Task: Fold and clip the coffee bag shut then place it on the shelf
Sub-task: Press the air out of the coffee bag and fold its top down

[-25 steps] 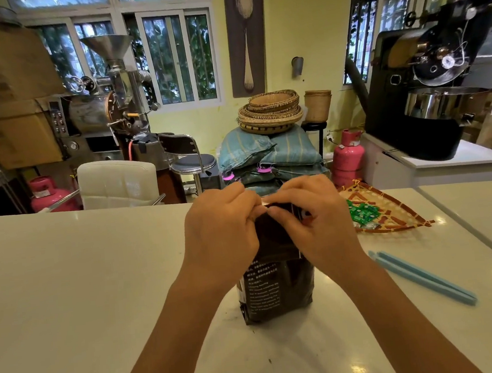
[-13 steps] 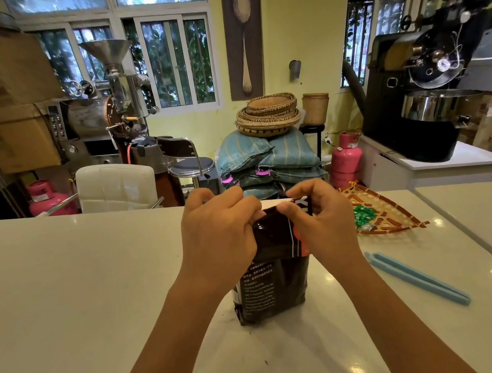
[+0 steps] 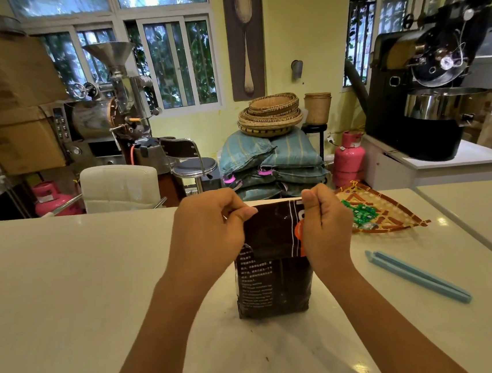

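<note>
A dark brown coffee bag (image 3: 272,274) with white print and an orange patch stands upright on the white counter (image 3: 83,292) straight ahead. My left hand (image 3: 210,235) pinches the bag's top left corner. My right hand (image 3: 323,227) pinches the top right corner, partly covering the orange patch. Between the two hands the top edge is stretched flat and wide. A long light blue bag clip (image 3: 417,276) lies on the counter to the right of the bag, untouched. No shelf shows clearly in this view.
A woven triangular tray (image 3: 391,211) with green packets (image 3: 360,213) lies behind my right hand. Beyond the counter stand a white chair (image 3: 120,186), a stool, stacked sacks, pink gas cylinders and coffee roasters at left and right.
My hands have moved apart along the bag's top, from close together at its middle out to the two corners. The top has gone from bunched to stretched flat.
</note>
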